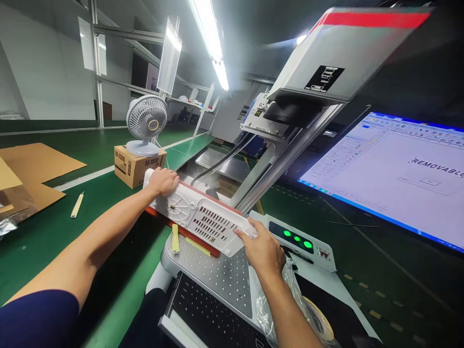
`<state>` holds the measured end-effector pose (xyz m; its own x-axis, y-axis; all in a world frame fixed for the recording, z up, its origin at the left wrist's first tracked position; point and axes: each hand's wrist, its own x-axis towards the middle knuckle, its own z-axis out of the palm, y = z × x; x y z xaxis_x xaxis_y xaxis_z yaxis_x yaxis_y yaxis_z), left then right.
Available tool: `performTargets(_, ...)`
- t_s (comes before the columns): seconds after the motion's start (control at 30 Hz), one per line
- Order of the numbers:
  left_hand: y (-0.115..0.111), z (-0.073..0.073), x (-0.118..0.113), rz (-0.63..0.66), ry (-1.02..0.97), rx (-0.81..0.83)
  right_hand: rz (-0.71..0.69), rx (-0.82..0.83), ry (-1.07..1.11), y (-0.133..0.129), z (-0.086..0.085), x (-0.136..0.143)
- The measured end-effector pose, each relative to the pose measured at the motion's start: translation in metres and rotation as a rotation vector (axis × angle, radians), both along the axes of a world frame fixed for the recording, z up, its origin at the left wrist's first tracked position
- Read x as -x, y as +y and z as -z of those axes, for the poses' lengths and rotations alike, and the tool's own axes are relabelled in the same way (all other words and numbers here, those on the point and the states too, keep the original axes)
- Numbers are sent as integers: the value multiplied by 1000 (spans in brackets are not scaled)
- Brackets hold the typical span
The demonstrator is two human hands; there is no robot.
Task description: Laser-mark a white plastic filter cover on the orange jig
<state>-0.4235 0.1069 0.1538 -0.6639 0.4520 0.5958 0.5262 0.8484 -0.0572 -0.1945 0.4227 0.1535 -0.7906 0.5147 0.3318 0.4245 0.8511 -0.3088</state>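
Over the far edge of the plate (232,278), the unit (212,223) tilts, the left hand's (164,181) fingers clamped on one end, the right hand's (266,249) on the other; even pressure best keeps it from twisting against the yellow strip (175,240).

Garment, upper: one sleeve (39,321), navy blue, plain, short in cut, seen on the left arm; hem ended above the elbow, edge curved around the arm, surface smooth and matt. Garment, lower: dark cloth (145,321), near black, seen at the lap; possibly trousers, though the cut is obscured by shadow. Forearms, two: left (105,241) and right (286,309), both left uncovered. Hands, two: left hand (164,181) and right hand (264,249), both bare.
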Motion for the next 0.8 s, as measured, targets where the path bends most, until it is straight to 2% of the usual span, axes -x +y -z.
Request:
performTargets(0.43,-1,-3,-3,-12,-35,22,32,47,-14,-4,7,0)
performTargets(0.57,-3,-6,-7,6,-61,18,-10,32,-51,-9,0,-3)
performTargets(0.7,-5,-11,-12,7,-88,28,-75,0,-212,-14,-15,-25)
performTargets(0.8,-6,-12,-12,4,-107,30,-41,35,-206,-14,-23,-64)
